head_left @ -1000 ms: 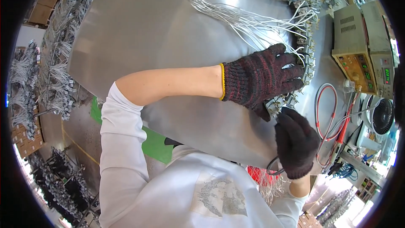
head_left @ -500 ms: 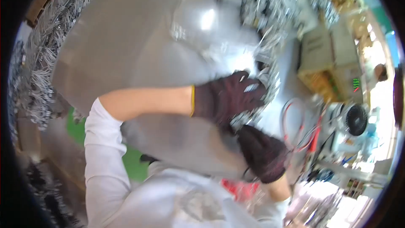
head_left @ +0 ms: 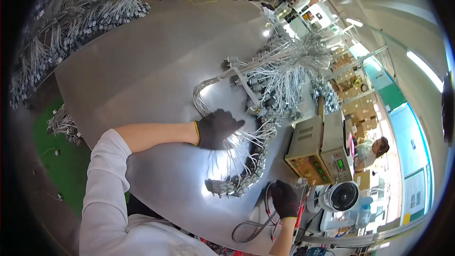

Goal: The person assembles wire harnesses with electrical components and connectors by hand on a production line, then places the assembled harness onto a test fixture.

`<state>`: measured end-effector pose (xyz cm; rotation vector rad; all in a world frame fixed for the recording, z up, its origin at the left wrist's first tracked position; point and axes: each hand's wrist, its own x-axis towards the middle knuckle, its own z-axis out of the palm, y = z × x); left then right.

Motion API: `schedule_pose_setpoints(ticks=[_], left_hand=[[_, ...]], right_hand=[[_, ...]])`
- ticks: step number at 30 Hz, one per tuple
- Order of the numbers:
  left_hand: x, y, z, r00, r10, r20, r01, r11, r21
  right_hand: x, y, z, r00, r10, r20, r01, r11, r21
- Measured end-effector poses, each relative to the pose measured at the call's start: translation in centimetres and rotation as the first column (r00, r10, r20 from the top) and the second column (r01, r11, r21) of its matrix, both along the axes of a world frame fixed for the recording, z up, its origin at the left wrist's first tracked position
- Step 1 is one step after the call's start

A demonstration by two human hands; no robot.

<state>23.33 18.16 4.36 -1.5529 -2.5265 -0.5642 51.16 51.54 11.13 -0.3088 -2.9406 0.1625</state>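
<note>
My left hand [head_left: 219, 129], in a dark glove with a yellow cuff, is closed around a bundle of grey-white cables [head_left: 203, 97] lying on the metal table. From under it the loose wires fan out to a curved row of grey connectors [head_left: 256, 163]. My right hand [head_left: 284, 200], also in a dark glove, is at the table's right side with its fingers curled at the red and grey test leads [head_left: 249, 231]. One lead loops up to its fingers, but the grip itself is partly hidden.
More cable bundles [head_left: 289, 76] are heaped at the far right of the table [head_left: 132, 71]. Instruments with green displays [head_left: 313, 154] and a small fan [head_left: 342, 196] stand at right. Cables hang on a rack [head_left: 90, 9] at far left. A person [head_left: 372, 151] sits beyond the instruments.
My hands were together over the connectors and have moved apart. The left is now on the bundle, further left; the right has reached the test leads. The view has turned and sharpened.
</note>
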Motion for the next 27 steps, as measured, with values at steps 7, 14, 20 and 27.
schedule_pose_setpoints(ticks=[7,14,20,27], left_hand=[[1.5,1.7,-3.8,0.959,-0.150,-0.242,0.219,0.932,0.289],[3.3,2.0,2.6,0.823,-0.181,-0.539,0.401,0.857,0.325],[-2.5,0.5,3.7,-0.334,0.187,-0.924,-0.414,0.852,0.322],[-0.3,-2.2,9.2,0.052,0.102,-0.993,-0.267,0.960,0.085]], right_hand=[[-5.6,-4.6,2.9,0.977,0.188,-0.102,-0.185,0.982,0.043],[-13.2,-13.3,6.7,0.759,0.630,-0.165,-0.624,0.776,0.093],[-15.7,-16.1,6.1,0.778,0.519,0.353,-0.347,0.824,-0.447],[-14.4,-17.6,3.2,0.913,0.364,0.184,-0.190,0.778,-0.598]])
